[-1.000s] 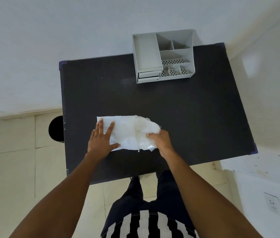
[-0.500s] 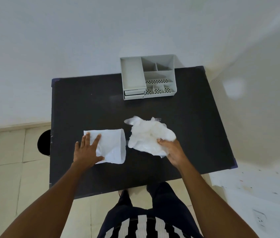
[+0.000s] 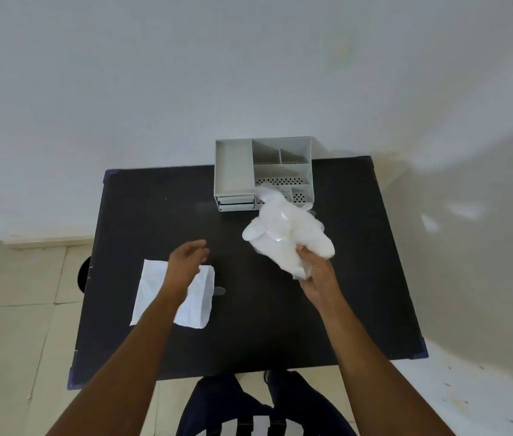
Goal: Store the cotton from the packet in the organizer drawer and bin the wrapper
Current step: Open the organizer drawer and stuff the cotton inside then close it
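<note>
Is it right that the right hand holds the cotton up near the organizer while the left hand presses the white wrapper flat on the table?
Not quite. In the head view the left hand is lifted off the wrapper, open, not pressing it. The right hand does hold the cotton near the organizer.

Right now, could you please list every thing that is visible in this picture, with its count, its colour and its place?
fluffy white cotton wad: one, white, lifted above the table in front of the organizer, held in the right hand
flat white paper wrapper: one, white, lying on the near-left part of the table, partly under the left forearm
grey plastic desk organizer: one, light grey, at the far edge of the table, drawers shut
black rectangular table: one, black
round dark object: one, black, on the floor left of the table, mostly hidden
left hand: one, open, above the table, empty
right hand: one, fingers closed on the cotton
</note>
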